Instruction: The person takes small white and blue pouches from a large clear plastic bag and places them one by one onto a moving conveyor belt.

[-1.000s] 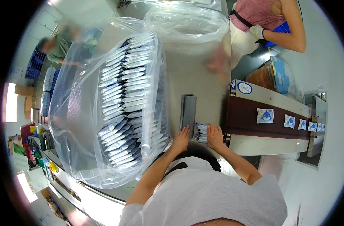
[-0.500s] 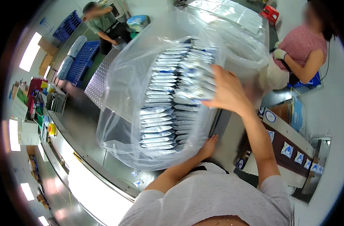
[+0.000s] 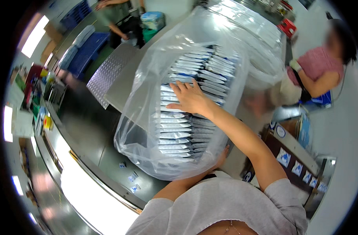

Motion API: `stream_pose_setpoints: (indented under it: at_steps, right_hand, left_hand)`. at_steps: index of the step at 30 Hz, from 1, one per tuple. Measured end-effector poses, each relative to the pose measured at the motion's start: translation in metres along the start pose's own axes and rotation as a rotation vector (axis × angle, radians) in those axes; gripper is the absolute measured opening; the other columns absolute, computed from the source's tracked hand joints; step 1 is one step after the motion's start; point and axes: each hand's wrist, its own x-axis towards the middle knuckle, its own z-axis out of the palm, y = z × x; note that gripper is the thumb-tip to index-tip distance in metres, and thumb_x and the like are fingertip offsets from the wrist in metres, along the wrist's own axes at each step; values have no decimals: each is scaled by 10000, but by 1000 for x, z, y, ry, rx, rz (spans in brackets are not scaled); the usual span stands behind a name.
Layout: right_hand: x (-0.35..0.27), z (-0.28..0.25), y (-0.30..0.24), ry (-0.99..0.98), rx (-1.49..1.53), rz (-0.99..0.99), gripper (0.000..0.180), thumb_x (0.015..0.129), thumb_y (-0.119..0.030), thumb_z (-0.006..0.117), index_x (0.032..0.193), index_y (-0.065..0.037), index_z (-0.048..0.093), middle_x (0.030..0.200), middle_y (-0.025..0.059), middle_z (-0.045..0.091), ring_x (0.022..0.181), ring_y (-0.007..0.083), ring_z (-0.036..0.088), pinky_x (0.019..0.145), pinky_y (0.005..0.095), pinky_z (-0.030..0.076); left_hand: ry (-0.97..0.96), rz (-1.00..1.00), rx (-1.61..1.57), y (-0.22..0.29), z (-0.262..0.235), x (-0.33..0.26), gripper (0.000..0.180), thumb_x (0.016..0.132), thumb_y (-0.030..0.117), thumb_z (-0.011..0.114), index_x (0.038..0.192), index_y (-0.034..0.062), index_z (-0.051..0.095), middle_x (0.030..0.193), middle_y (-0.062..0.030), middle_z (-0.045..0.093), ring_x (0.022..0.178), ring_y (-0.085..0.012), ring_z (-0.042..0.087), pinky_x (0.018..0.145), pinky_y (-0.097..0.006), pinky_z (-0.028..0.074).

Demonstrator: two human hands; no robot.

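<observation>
A large clear plastic bag (image 3: 135, 129) holds two rows of small white-and-blue sealed packets (image 3: 174, 135), packed upright on their edges. My right hand (image 3: 190, 98) lies across the middle of the left row, palm down with fingers spread, and grips nothing. Its forearm crosses over the right row. My left hand (image 3: 222, 157) is low beside the bag's near right side. The plastic and the bag's edge cover most of it, so its fingers barely show.
Loose packets (image 3: 135, 188) lie on the metal surface at lower left. More packets (image 3: 297, 168) sit on a dark conveyor at right. A person in pink (image 3: 318, 66) stands at right; another person (image 3: 118, 19) is at far left. Large plastic sheeting (image 3: 253, 23) lies beyond the bag.
My right hand held a stack of packets over the right row; it has let them go and moved left onto the left row, fingers spread. My left hand is now more covered by the bag.
</observation>
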Motion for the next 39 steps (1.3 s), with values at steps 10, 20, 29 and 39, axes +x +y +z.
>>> stream_pose_setpoints:
  at_steps: [10, 20, 29, 39]
  right_hand:
    - [-294, -36, 43, 490, 498, 850, 74, 858, -98, 533, 901, -37, 540, 866, 154, 532, 760, 329, 535, 674, 433, 433]
    - [-514, 95, -103, -397, 187, 1065, 406, 852, -390, 553, 948, 2, 595, 949, 181, 579, 953, 354, 538, 812, 404, 466]
    - [-505, 92, -94, -458, 235, 1143, 433, 813, -386, 596, 906, 37, 609, 927, 205, 586, 943, 333, 547, 814, 411, 459]
    - [-494, 16, 42, -231, 867, 913, 265, 838, -303, 576, 846, -41, 613, 800, 162, 619, 740, 318, 599, 662, 405, 475]
  left_hand:
    - [-175, 147, -269, -22, -54, 0, 621, 797, 99, 481, 1380, -27, 308, 1512, -153, 161, 1364, -281, 264, 1058, -442, 291]
    - [-333, 197, -157, -26, -73, -4, 720, 760, 104, 580, 1392, -40, 267, 1512, -184, 124, 1374, -306, 229, 1071, -422, 288]
    - [-431, 178, -189, -23, -80, 3, 732, 778, 102, 526, 1418, -31, 195, 1528, -158, 46, 1397, -311, 159, 1074, -455, 277]
    - [-442, 135, -185, -15, -89, 3, 723, 772, 97, 495, 1420, -18, 194, 1529, -155, 48, 1396, -321, 156, 1027, -511, 322]
